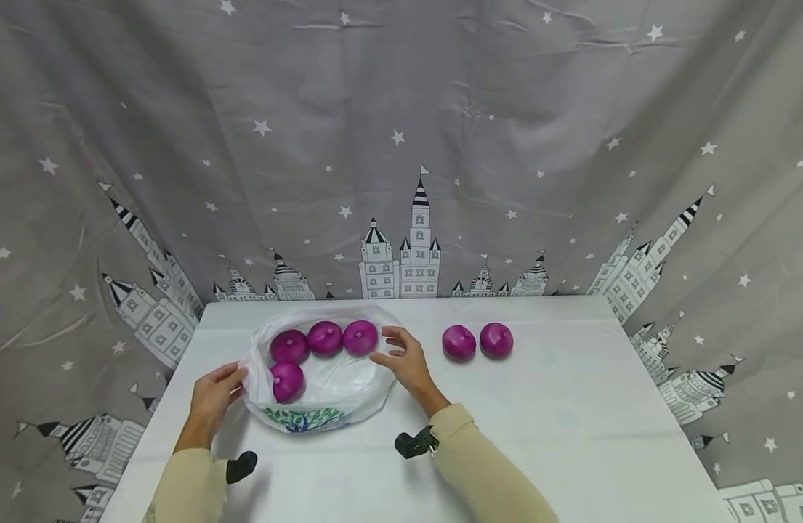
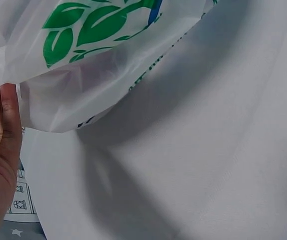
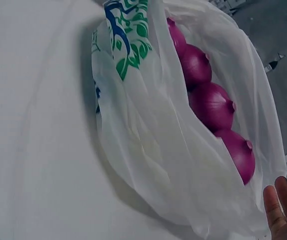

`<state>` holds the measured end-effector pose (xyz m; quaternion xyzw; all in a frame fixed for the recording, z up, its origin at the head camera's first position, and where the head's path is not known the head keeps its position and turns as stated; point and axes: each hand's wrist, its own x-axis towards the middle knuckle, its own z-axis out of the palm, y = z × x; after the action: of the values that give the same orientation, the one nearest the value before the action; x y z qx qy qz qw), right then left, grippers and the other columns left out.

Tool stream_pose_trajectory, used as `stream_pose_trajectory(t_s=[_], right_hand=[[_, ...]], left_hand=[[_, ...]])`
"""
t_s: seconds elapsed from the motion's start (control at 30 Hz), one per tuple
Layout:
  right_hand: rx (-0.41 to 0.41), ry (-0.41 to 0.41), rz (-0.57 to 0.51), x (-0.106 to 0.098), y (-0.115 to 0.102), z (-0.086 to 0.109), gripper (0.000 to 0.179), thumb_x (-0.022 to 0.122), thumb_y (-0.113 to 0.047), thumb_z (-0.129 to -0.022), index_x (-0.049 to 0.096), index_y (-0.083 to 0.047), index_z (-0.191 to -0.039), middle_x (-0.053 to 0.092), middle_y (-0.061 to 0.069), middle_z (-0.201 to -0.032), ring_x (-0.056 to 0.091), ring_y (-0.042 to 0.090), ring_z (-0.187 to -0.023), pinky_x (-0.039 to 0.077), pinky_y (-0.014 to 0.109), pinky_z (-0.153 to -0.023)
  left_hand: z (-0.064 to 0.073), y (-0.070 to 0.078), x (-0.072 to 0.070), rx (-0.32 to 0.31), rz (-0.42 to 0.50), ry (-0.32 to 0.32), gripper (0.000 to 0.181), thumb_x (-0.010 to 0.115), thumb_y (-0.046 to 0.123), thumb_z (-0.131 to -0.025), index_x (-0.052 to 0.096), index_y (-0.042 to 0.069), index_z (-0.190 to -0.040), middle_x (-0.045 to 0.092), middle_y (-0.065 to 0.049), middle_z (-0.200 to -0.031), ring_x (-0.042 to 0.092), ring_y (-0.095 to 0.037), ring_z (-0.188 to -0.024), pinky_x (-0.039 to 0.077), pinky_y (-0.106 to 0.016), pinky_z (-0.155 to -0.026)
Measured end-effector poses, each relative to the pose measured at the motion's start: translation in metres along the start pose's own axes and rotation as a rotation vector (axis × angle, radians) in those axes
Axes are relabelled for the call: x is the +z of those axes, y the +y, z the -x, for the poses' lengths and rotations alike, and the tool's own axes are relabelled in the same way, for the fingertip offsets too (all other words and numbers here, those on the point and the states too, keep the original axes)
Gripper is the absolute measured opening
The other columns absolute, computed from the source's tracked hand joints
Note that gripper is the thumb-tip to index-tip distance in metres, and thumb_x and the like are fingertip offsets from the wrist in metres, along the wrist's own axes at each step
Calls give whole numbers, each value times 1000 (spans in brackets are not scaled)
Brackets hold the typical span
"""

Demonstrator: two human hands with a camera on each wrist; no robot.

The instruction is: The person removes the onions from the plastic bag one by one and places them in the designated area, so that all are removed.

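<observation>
A white plastic bag with a green and blue leaf print lies with its mouth spread wide. Several purple onions sit inside it, three in a row at the back and one at the front left. At the bag's left rim, my left hand pinches the plastic between thumb and fingers; the left wrist view shows this hand at the bag's edge. My right hand is at the right rim, beside the rightmost onion, fingers apart and loosely bent. Nothing is held in it.
Two more onions, a left one and a right one, stand side by side on the white table, right of the bag. A grey curtain printed with castles and stars hangs behind the table.
</observation>
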<state>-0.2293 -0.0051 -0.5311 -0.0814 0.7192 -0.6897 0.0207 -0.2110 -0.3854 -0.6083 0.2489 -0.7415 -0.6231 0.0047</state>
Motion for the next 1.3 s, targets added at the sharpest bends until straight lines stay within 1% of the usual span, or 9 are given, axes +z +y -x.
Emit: stream_pose_trajectory(t_s=[0.13,0.2,0.37,0.43,0.6,0.7,0.73,1.03,1.3], right_hand=[[16,-47,-24,10,-11,1,51,75,0,-80,53,10,-125,53,27,-129,47,45,-122,45,50,-99],[21,-73,-36,15,-22,3,51,74,1,-81,52,12,-126,51,29,-129,46,47,-121,47,47,-98],[28,-100,-38,24,-45,7,46,73,1,-81,55,10,-122,54,29,-124,50,49,-115,53,26,-82],[35,-103,-27,28,-47,5,44,74,0,-81,57,8,-120,57,26,-120,52,48,-112,52,22,-77],[51,-121,-77,39,-29,-10,42,73,1,-80,58,6,-119,59,25,-117,54,47,-110,53,25,-81],[56,-119,-114,47,-14,-18,43,74,2,-80,58,8,-120,57,28,-118,54,48,-110,54,26,-83],[59,-115,-113,49,-11,-19,44,74,1,-80,58,8,-120,57,28,-118,54,47,-110,54,27,-84],[162,-124,-69,67,-2,-25,45,78,-6,-79,62,4,-119,64,20,-113,60,28,-103,53,27,-85],[212,-137,3,86,-5,-29,42,80,-6,-76,65,2,-114,68,18,-106,63,13,-90,53,23,-76]], left_hand=[[-4,-1,0,19,2,5,67,65,41,-91,46,1,-141,50,-15,-134,57,-4,-94,54,-15,-78],[1,3,0,24,7,-7,71,66,44,-89,45,0,-141,50,-15,-133,56,-2,-91,54,-13,-76],[52,54,7,-12,-35,-72,62,58,29,-97,37,-7,-143,43,-23,-137,54,2,-88,53,-13,-80],[58,61,9,-29,-26,-82,60,58,27,-98,38,-6,-143,52,-16,-130,55,3,-87,52,-13,-81],[19,19,5,-7,18,-45,63,64,37,-93,45,1,-141,57,-4,-122,56,-2,-93,53,-15,-81],[8,7,4,5,1,-22,64,61,38,-94,43,0,-142,47,-17,-137,54,-5,-96,53,-15,-81],[7,4,5,-1,-7,-1,63,61,39,-94,44,2,-142,47,-15,-137,54,-3,-95,53,-12,-77],[13,4,0,9,44,-24,62,65,34,-93,46,-2,-140,57,-5,-119,57,-2,-91,54,-14,-77],[17,5,-4,7,51,-50,67,67,38,-90,46,-1,-140,60,0,-117,57,-1,-91,54,-18,-81]])
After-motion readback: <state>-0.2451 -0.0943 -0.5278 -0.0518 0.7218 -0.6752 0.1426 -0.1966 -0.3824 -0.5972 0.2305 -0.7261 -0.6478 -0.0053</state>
